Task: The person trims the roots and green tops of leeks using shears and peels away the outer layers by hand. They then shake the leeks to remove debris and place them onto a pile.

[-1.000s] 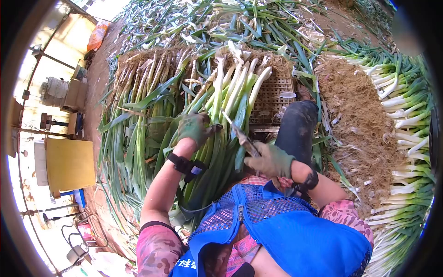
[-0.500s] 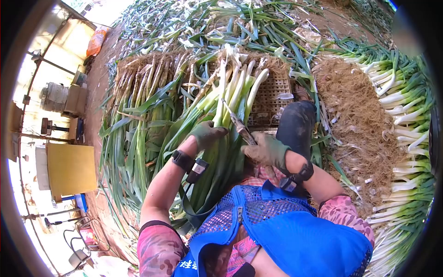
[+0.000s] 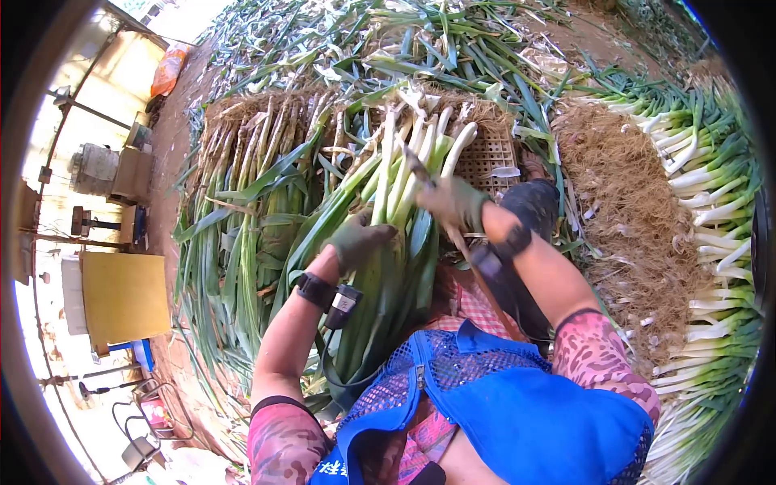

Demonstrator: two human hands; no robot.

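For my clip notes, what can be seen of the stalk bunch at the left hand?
The stalk bunch looks fresh: smooth white shafts, slightly fanned at the far end, run into long, flat green leaves towards the person's body. The gloved left hand grips it near where white turns green. The right hand holds a tool over it; blur hides any contact.

I see an orange bag [image 3: 169, 70] at the upper left of the frame, a brown box [image 3: 131, 171] below it, a yellow panel [image 3: 127, 297] at middle left, and a metal frame [image 3: 183, 402] lower left.
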